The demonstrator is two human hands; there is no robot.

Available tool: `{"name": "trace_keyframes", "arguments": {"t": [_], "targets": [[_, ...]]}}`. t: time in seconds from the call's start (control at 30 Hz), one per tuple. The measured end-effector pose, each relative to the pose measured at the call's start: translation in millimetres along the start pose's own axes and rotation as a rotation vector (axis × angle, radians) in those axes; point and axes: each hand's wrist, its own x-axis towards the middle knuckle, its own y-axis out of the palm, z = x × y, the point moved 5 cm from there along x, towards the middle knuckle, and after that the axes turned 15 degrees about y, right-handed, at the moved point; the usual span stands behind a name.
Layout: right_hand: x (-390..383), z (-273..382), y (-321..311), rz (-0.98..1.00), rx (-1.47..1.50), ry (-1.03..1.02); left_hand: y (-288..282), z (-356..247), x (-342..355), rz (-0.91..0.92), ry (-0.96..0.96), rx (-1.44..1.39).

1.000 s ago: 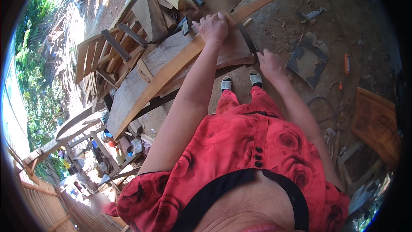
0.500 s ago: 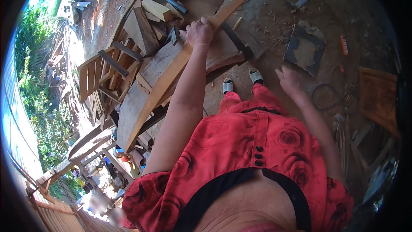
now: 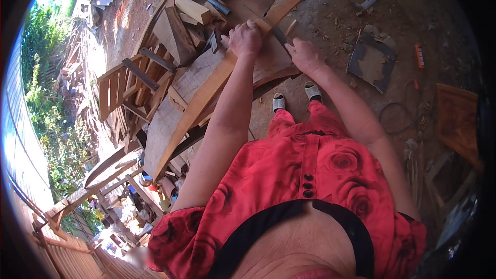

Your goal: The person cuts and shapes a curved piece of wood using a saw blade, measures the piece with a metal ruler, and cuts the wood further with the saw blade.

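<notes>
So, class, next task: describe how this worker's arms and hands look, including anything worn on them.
The left hand and right hand are ungloved, and the forearms bare. Short red sleeves carry a darker rose print with dark edging. No watch or bracelet shows.

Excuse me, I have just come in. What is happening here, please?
A person's left hand rests on a long, curved wooden board, which lies over a wider wooden slab. The right hand grips what looks like a saw, its narrow dark blade meeting the board. Beyond them lies a hammer.
</notes>
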Motion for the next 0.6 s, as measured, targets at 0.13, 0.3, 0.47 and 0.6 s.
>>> {"name": "trace_keyframes", "arguments": {"t": [0.13, 0.3, 0.47, 0.6], "targets": [[0.1, 3.0, 4.5, 0.019, -0.030, 0.003, 2.2, 6.1, 0.4, -0.019, -0.007, -0.005], [-1.4, -1.6, 10.0, 0.010, -0.073, -0.009, 1.8, 5.2, 0.6, -0.007, 0.020, 0.001], [1.1, -4.8, 10.5, -0.001, -0.090, 0.025, 2.5, 6.4, 1.0, -0.004, 0.024, -0.008], [-3.9, -4.2, 10.8, -0.006, -0.125, 0.037, 2.3, 6.4, -0.1, -0.040, 0.019, -0.028]]}}
